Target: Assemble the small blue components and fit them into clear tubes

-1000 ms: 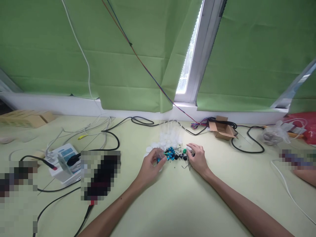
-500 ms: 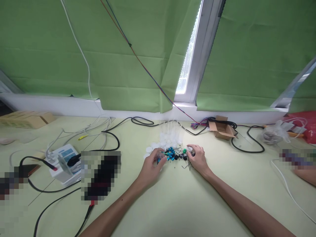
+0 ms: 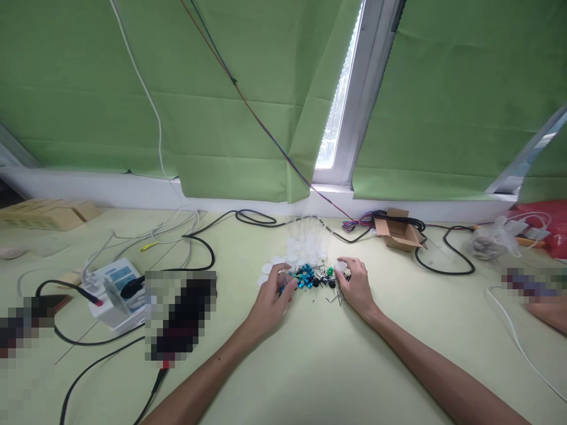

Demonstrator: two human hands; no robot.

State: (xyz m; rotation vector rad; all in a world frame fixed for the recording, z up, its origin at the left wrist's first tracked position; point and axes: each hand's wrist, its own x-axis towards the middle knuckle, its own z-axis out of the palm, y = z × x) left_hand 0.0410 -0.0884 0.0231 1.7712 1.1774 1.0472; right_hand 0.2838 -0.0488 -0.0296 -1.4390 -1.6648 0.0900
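A pile of small hardware lies between my hands: blue metallic pieces (image 3: 305, 275), black round pieces (image 3: 316, 283), a green piece (image 3: 330, 271) and thin metal pins or keys (image 3: 333, 298). My left hand (image 3: 274, 295) curves around the pile's left side, thumb and fingers apart, with some blue bits inside the curve. On the right side, my right hand (image 3: 354, 286) rests with fingers spread from the thumb, beside a white round cap (image 3: 341, 267). Clear plastic tubes (image 3: 305, 236) stand behind the pile, and more white caps (image 3: 267, 268) lie at its left.
An open cardboard box (image 3: 398, 236) sits at the back right near black cables. To the left are a white power adapter (image 3: 113, 295) and a blurred dark object (image 3: 181, 316). A plastic bag (image 3: 489, 239) and another person's arm (image 3: 549, 316) are at the far right.
Both hands stay almost in the same place around the pile. The fingers of both shift only slightly.
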